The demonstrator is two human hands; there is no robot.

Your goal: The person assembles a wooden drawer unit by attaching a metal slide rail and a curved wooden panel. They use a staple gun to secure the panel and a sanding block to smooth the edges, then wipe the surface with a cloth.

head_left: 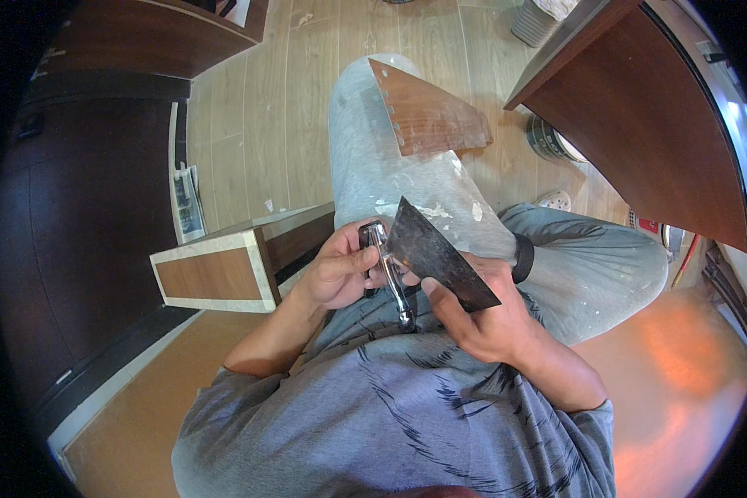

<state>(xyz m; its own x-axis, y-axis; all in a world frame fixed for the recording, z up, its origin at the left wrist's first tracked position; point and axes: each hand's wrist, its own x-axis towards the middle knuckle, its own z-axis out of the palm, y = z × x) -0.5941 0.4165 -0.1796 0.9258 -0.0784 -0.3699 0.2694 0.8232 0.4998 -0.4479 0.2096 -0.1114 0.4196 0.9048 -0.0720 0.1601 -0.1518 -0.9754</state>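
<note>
I sit with both hands over my lap. My left hand (339,264) is closed around a shiny chrome bar with a rounded end (393,278) and a black piece beside it. A thin dark plate with straight edges and a pointed corner (440,257) slants just right of the bar. My right hand (481,319) grips that plate, thumb on its face and the other fingers behind it. Whether plate and bar are joined, I cannot tell. Across my raised knee lies a brown wood-grain panel (432,112) with pale round spots along one edge.
At the left, a brown box-like piece with pale taped edges (216,274) stands by a dark door (91,224). A brown wooden panel (639,124) rises at the right, with a bucket (548,139) beside it. A grey bin (539,23) stands farther back on the plank floor (307,108).
</note>
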